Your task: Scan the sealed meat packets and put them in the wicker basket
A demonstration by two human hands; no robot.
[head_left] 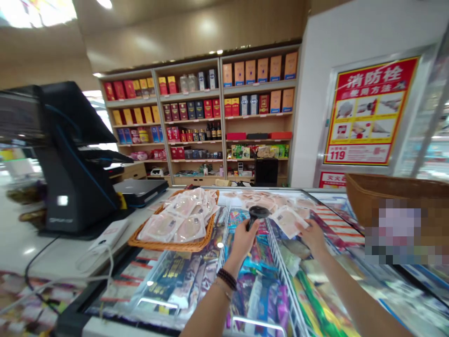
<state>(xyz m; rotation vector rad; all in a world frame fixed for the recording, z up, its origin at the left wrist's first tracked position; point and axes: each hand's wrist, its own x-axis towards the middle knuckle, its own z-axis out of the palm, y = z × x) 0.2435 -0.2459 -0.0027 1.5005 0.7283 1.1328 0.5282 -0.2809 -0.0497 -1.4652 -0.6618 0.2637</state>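
Barcode scanner [258, 216] gripped in left hand [242, 242], food packet [287, 221] pinched in right hand [312, 236], just beside it

The head-worn camera looks forward and down from just behind the near rim of a chest freezer [115, 327], with a wide, bowed view. The person's left hand [243, 243] and right hand [312, 236] sit low and near in the frame, forearms rising from the bottom edge. Farther off, it faces wall shelving [224, 121], with a checkout terminal [73, 164] at left and a fire-hydrant poster [372, 112] at right.
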